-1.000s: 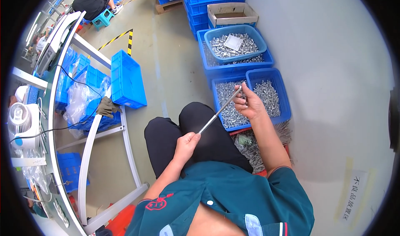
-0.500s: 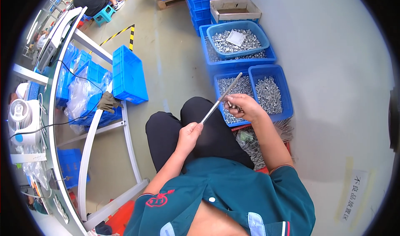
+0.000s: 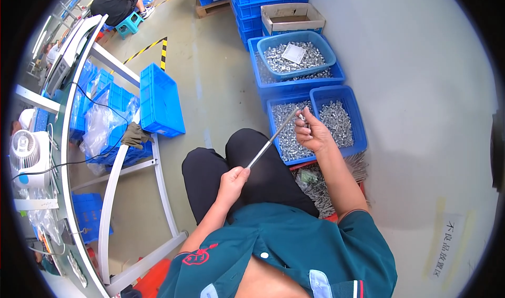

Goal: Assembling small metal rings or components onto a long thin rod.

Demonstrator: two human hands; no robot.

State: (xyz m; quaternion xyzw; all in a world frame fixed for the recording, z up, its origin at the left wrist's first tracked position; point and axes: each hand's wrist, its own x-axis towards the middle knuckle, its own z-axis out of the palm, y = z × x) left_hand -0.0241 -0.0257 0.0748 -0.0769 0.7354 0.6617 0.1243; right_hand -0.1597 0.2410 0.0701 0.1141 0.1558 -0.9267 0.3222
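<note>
1. Metal rod [image 3: 272,138]: thin, long and silver-grey, held in the air above the person's lap. Its long axis slants from lower left to upper right, from the left hand up to the right hand.
2. Left hand [image 3: 233,179]: closed around the rod's lower end, just above the dark trousers [image 3: 221,166].
3. Right hand [image 3: 311,132]: fingers pinched shut at the rod's upper end, apparently on a small metal part; which part it is cannot be told. This hand is the nearer to the parts supply, hanging directly over it.
4. Blue bin [image 3: 353,120]: two compartments of small silver parts on the floor, just beyond the knees and under the right hand.
5. Round blue basin [image 3: 326,43]: more silver parts and a paper slip, set on a farther blue crate.
6. Loose rods [image 3: 321,190]: a heap on the floor under the right forearm.
7. Change from half a second ago: the rod keeps the same slant and both grips are unchanged; the right hand sits slightly closer over the bin's dividing wall.
</note>
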